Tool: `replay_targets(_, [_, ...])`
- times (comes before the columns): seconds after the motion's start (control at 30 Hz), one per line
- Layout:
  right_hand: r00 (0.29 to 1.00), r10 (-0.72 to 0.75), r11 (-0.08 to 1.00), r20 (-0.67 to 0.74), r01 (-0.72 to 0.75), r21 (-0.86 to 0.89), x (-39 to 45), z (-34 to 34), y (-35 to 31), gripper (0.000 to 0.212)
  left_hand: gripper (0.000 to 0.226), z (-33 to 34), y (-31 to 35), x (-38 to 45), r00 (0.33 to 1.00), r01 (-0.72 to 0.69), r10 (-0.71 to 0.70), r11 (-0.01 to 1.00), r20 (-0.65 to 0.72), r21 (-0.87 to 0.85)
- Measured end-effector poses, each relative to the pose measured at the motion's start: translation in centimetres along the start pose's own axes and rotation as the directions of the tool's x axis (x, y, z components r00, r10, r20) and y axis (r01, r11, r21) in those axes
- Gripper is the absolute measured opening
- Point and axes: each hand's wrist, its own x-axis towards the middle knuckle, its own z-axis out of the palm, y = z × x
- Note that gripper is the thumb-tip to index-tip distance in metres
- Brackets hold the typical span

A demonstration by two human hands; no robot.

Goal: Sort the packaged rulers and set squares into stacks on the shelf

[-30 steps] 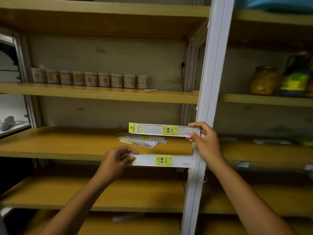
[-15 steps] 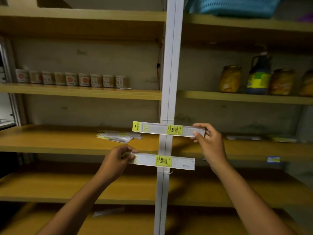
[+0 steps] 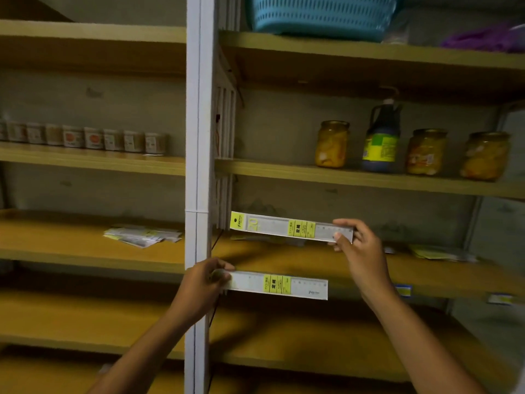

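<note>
The right hand (image 3: pixel 362 251) pinches the right end of the upper packaged ruler (image 3: pixel 289 228), thumb in front and fingers curled behind, so the ruler sticks out toward 9 o'clock, nearly level, in front of the right bay's middle shelf (image 3: pixel 312 260). The forearm rises from 5 o'clock. The left hand (image 3: pixel 203 282) grips the left end of the lower packaged ruler (image 3: pixel 279 285), fingers wrapped over its yellow header; this ruler points toward 3 o'clock, in front of the shelf's front edge. The left forearm comes up from 7 o'clock, crossing the white upright post (image 3: pixel 199 166). A loose pile of packaged rulers (image 3: pixel 142 236) lies on the left bay's shelf, at 9 o'clock from the post. More flat packages (image 3: pixel 443 253) lie at 3 o'clock of the right hand.
</note>
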Motion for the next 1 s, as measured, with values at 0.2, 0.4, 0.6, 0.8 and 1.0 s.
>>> replay_targets(0.2, [1.000, 0.011, 1.000, 0.000, -0.011, -0.006, 3.8, -1.2, 4.1, 0.025, 0.014, 3.0, -0.6, 4.0, 1.000, -0.006, 0.006, 1.000, 0.006, 0.014])
replay_targets(0.4, [1.000, -0.017, 1.000, -0.001, 0.017, -0.026, 8.8, 0.1, 7.7, 0.023, 0.014, 5.5, -2.6, 9.8, 1.000, 0.008, -0.007, 1.000, -0.028, 0.022])
replay_targets(0.6, [0.999, 0.027, 0.999, -0.039, -0.029, -0.032, 15.5, 2.1, 11.6, 0.017, 0.010, 7.3, -5.2, 17.9, 0.998, 0.052, -0.043, 0.984, -0.056, 0.172])
replay_targets(0.8, [0.995, -0.077, 0.997, -0.059, 0.077, -0.014, 20.2, 3.5, 14.3, 0.026, 0.011, 9.4, -7.4, 24.5, 0.985, 0.156, -0.132, 0.955, -0.108, 0.252])
replay_targets(1.0, [0.993, -0.112, 0.993, -0.040, 0.111, -0.028, 23.4, 3.6, 16.8, 0.026, 0.020, 10.8, -9.2, 27.3, 0.986, 0.152, -0.121, 0.931, -0.114, 0.331])
